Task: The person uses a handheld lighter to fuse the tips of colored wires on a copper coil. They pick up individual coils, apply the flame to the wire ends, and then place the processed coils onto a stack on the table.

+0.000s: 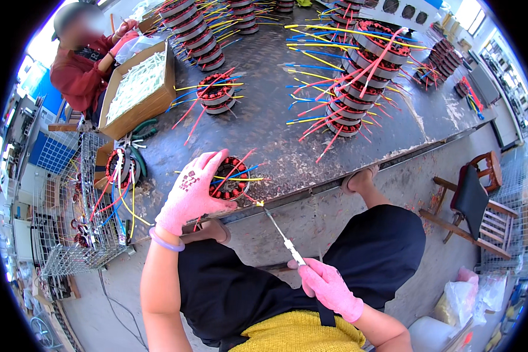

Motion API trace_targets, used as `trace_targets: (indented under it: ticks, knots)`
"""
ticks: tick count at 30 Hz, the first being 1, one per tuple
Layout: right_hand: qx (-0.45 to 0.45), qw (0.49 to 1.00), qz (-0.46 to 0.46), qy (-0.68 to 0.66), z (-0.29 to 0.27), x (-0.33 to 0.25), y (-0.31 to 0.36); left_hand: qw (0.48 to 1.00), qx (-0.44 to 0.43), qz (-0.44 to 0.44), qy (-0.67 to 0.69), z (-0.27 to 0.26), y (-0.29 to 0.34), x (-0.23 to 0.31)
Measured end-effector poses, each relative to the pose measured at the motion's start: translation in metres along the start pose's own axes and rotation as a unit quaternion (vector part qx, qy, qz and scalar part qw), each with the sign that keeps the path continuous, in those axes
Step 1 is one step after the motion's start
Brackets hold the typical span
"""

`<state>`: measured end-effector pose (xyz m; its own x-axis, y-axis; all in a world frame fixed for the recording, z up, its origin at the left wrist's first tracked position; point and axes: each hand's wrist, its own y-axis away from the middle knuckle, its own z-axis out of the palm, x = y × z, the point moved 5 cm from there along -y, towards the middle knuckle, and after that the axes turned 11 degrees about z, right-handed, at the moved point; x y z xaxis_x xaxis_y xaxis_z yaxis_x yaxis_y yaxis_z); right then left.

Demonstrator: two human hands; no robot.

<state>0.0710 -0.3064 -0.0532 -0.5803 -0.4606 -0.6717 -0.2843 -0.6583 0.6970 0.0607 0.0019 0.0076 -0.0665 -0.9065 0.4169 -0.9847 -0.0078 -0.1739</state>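
My left hand [195, 190], in a pink glove, is closed round a motor stator [239, 192] at the near edge of the dark table. Red windings line the ring, and red, blue and yellow leads stick out of it. My right hand [328, 286], also gloved in pink, grips a slim tool with a white handle [294, 252] and a long metal stem. That stem points up and left at the stator's near side. A small bright yellow glow [260, 203] shows at its tip, beside the end of a red lead.
Stacked stators [366, 76] stand at the right, with another stack [190, 32] behind. A short stack [217, 94] sits nearer. Pliers [138, 161] lie left, by a carton of white sleeves [138, 88]. A wire basket [79, 258] holds wired stators. Far left, a person works; a chair [472, 199] stands right.
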Motion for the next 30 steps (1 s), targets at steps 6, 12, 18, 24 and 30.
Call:
trace_targets:
  ticks: [6,12,18,24,30]
  knots:
    - [0.007,1.000,0.007,0.016,0.000,-0.008,0.006,1.000,-0.005,-0.015,0.000,0.000,0.000,0.000]
    - [0.000,1.000,0.002,0.004,0.002,-0.006,0.003,1.000,-0.009,-0.020,0.006,0.001,-0.002,0.001]
    - [0.001,1.000,0.010,-0.019,0.001,-0.004,0.003,1.000,-0.008,-0.022,0.009,0.001,-0.001,0.000]
    - [-0.012,0.999,-0.001,-0.043,0.001,0.001,0.001,1.000,-0.010,-0.024,0.006,0.001,-0.001,0.001]
    - [-0.004,1.000,-0.002,-0.020,0.001,-0.001,0.002,1.000,-0.006,-0.017,0.004,0.001,0.000,0.000]
